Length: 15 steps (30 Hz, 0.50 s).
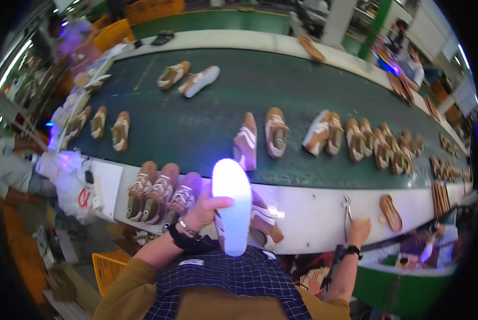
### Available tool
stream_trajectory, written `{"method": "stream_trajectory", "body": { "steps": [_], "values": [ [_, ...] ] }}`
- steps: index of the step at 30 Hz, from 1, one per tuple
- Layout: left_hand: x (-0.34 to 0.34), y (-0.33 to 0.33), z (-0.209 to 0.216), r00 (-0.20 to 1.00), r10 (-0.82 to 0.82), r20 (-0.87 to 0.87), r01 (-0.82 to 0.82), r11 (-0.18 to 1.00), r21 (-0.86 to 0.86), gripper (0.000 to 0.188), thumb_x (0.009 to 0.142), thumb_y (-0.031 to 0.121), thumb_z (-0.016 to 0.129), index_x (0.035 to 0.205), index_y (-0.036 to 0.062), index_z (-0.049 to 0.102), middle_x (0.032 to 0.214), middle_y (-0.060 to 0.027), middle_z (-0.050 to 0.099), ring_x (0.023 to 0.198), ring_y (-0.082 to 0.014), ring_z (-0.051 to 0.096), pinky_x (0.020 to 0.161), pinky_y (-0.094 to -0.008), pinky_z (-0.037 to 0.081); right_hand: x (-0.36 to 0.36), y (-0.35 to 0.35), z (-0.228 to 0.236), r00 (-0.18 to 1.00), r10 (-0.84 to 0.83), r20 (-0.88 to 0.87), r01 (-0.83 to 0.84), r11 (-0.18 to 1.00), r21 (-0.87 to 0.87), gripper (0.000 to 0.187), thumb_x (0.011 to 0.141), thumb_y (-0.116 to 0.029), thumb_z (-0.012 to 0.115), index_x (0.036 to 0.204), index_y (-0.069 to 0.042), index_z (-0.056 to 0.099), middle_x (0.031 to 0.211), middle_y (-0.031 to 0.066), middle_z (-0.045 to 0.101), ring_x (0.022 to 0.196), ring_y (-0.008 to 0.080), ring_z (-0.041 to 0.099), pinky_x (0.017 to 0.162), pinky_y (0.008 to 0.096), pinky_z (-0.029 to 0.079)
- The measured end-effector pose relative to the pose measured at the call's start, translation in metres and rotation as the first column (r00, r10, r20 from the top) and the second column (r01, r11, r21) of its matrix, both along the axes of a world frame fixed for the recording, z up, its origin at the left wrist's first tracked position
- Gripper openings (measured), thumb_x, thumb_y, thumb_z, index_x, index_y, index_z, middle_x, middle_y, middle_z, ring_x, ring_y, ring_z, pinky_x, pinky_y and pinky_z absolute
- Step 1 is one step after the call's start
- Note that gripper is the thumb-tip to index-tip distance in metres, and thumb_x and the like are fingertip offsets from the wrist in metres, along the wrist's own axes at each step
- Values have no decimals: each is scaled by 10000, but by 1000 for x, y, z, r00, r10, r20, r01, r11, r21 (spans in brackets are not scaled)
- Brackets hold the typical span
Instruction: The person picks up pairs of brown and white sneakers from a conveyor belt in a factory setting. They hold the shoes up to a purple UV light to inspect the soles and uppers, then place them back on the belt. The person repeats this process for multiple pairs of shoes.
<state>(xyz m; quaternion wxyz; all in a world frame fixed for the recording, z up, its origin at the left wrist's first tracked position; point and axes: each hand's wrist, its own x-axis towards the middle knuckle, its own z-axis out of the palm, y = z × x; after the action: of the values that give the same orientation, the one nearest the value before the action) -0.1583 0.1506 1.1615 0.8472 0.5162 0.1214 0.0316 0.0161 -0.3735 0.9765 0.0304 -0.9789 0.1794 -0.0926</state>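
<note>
My left hand (201, 212) is closed on a shoe, its thumb across the pale sole (235, 218) that faces me. The toe end glares white, and most of the upper is hidden behind the sole. Partly covered by it, a brown shoe with white stripes (263, 214) lies on the white ledge. To the left stand several brown lace-up shoes (159, 189). At the right, my right hand (360, 230) is curled against the handles of metal pliers (348, 209) on the ledge. A brown insole-shaped piece (391, 213) lies right of that hand.
Beyond the ledge (308, 205) runs a dark green conveyor belt (196, 125) with several brown shoes (275, 133) along it. A clear plastic bag (68, 176) lies at the left, above a yellow crate (108, 269). Other people work at the left and far right.
</note>
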Motion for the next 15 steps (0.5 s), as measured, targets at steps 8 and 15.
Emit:
{"method": "stream_trajectory", "body": {
  "steps": [8, 15],
  "values": [
    [-4, 2, 4, 1000, 22, 15, -22, 999, 27, 527, 709, 196, 652, 1165, -23, 505, 1013, -71, 590, 947, -164, 554, 854, -292, 436, 10, -12, 21, 977, 196, -83, -182, 971, 153, 347, 815, -312, 577, 960, 0, 531, 901, 261, 612, 837, 457, 576, 733, 522, 458],
    [-5, 12, -4, 998, 56, 5, -56, 998, 10, 561, 678, 180, 646, 1179, -25, 497, 1036, -81, 582, 954, -178, 556, 850, -302, 441, 23, 19, 72, 952, -15, 305, -98, 931, 353, 310, 844, -280, 569, 828, 30, 560, 735, 187, 616, 658, 331, 579, 647, 407, 462]
  ]
}}
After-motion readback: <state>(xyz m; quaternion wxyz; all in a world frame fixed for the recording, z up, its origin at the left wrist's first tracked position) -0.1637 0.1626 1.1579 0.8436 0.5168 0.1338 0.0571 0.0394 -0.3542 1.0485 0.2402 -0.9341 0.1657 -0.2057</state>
